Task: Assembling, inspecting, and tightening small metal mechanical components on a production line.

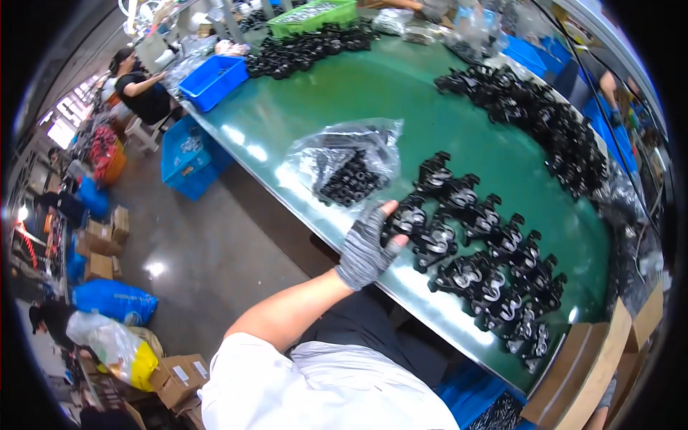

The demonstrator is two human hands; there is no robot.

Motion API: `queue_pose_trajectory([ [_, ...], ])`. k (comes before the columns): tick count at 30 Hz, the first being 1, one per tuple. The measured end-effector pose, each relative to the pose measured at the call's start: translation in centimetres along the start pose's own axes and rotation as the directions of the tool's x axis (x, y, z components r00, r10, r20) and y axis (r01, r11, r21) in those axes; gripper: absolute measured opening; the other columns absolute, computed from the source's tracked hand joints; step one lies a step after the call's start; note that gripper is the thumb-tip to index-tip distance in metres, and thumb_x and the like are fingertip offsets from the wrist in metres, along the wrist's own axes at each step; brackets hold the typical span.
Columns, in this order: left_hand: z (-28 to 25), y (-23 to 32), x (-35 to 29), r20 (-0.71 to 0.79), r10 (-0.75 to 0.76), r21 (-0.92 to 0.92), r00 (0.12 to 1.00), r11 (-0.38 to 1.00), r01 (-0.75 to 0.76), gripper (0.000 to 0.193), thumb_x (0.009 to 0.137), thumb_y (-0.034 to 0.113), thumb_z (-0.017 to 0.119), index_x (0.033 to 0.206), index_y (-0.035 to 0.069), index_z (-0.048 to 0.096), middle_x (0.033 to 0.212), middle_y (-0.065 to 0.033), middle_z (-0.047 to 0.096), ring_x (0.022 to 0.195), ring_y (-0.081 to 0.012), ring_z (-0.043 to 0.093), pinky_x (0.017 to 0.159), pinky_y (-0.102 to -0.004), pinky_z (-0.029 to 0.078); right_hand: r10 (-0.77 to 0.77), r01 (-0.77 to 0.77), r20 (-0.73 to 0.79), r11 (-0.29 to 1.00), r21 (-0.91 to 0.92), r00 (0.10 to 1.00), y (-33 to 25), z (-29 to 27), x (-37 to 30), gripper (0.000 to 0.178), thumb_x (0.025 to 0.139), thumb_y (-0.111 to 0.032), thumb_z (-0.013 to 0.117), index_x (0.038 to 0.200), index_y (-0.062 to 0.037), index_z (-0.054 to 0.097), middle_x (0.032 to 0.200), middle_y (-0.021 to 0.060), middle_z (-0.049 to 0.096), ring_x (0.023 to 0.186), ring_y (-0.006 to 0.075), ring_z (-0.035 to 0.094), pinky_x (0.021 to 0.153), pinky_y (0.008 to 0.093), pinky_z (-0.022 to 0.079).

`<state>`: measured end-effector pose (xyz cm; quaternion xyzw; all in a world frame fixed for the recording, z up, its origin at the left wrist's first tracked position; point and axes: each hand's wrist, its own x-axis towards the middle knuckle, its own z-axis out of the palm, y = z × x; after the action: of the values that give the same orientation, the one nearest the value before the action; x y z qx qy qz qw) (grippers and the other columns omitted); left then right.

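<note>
My left hand [364, 247], in a grey fingerless glove, reaches over the near edge of the green table with thumb and forefinger apart. Its fingertips are beside the closest of several black mechanical parts with silver curved pieces [438, 237], standing in rows. Whether it touches that part I cannot tell. Just beyond the hand lies a clear plastic bag [380, 147], its mouth spilling small black ring-shaped pieces [351, 180]. At the lower right, my right hand [610, 392], also grey-gloved, shows partly behind a cardboard box [573, 365]; its fingers are hidden.
A long heap of black parts [530, 107] lines the table's far right side; another heap [308, 50] lies at the back. Beyond are a blue bin [213, 82] and a green tray [312, 18]. A person [140, 86] sits at the left. Blue crates [188, 154] stand on the floor.
</note>
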<state>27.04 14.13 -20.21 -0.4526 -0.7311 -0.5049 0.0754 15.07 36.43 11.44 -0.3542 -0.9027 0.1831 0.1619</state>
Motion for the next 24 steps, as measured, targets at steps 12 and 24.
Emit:
queue_pose_trajectory([
  [12, 0.4, -1.9, -0.2, 0.043, -0.129, -0.103, 0.991, 0.986, 0.133, 0.06, 0.089, 0.025, 0.077, 0.139, 0.001, 0.055, 0.127, -0.0227, 0.062, 0.114, -0.0388, 0.063, 0.101, -0.043, 0.05, 0.247, -0.246, -0.169, 0.969, 0.026, 0.954, 11.6, 1.2, -8.8, 0.048, 0.1, -0.016, 0.061, 0.145, 0.0009, 0.053, 0.135, 0.0148, 0.062, 0.123, 0.0273, 0.059, 0.11, 0.0387, 0.047],
  [24, 0.2, 2.2, 2.3, 0.109, -0.168, -0.121, 0.98, 0.976, 0.181, 0.067, 0.087, 0.015, 0.079, 0.146, 0.0, 0.051, 0.132, -0.017, 0.062, 0.116, -0.0286, 0.063, 0.102, -0.0383, 0.05, 0.618, -0.634, -0.249, 0.773, 0.016, 0.746, 80.3, -27.4, -55.4, 0.042, 0.1, -0.01, 0.061, 0.141, 0.0016, 0.058, 0.125, 0.0098, 0.071, 0.112, 0.0232, 0.067, 0.104, 0.0358, 0.053],
])
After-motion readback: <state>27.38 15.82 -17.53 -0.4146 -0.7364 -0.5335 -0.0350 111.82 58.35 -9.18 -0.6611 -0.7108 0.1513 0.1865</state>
